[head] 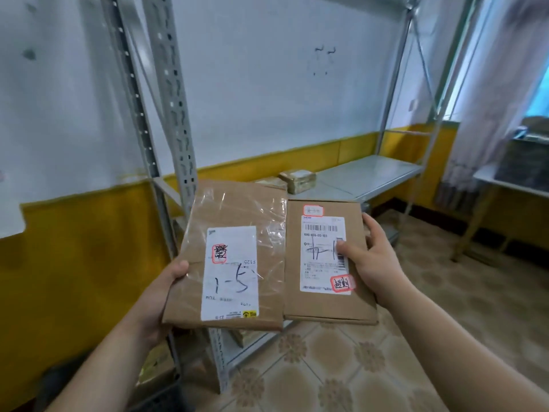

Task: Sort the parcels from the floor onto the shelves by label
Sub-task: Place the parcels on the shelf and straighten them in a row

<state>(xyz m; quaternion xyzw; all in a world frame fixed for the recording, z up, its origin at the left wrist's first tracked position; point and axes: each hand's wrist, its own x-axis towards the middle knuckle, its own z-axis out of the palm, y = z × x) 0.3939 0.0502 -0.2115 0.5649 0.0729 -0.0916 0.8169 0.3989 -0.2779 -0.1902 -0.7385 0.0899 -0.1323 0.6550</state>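
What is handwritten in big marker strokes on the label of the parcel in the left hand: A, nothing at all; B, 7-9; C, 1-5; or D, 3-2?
C: the white label on the taped parcel that the left hand grips bears a large handwritten 1-5.

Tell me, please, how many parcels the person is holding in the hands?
2. The taped parcel marked 1-5 is in the left hand; the plain parcel is in the right hand, beside it. More parcels lie on the shelf behind, partly hidden.
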